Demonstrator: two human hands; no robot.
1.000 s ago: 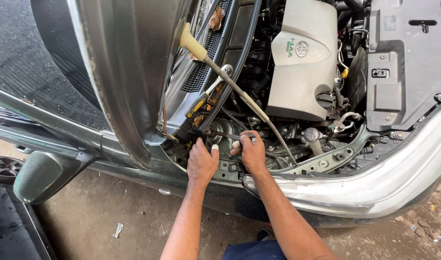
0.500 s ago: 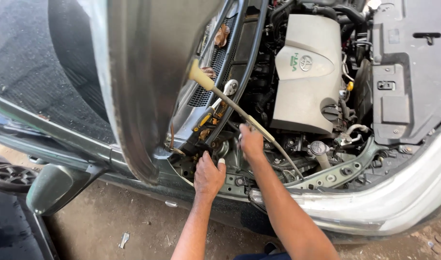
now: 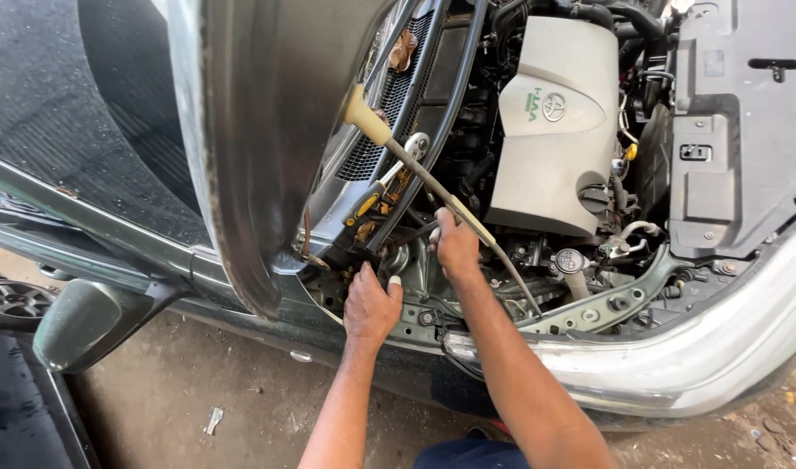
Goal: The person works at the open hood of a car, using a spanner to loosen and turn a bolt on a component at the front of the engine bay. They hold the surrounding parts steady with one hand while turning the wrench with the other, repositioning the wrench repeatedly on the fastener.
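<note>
Right hand (image 3: 456, 246) curling round a dark tool handle (image 3: 412, 233) low in the engine bay, fingers closed on it, just beside the slanting hood prop rod (image 3: 432, 187). Left hand (image 3: 371, 304) pressing down by the bay's near edge, fingers bent; whether gripping anything, impossible to tell. Working in a tight pocket, hemmed by the raised hood (image 3: 267, 148) on one side and the grey engine cover (image 3: 554, 130) on the other. Handle looking slim, black, partly hidden. Bumper (image 3: 693, 356) edging the near side; side mirror (image 3: 89, 321) well apart.
</note>
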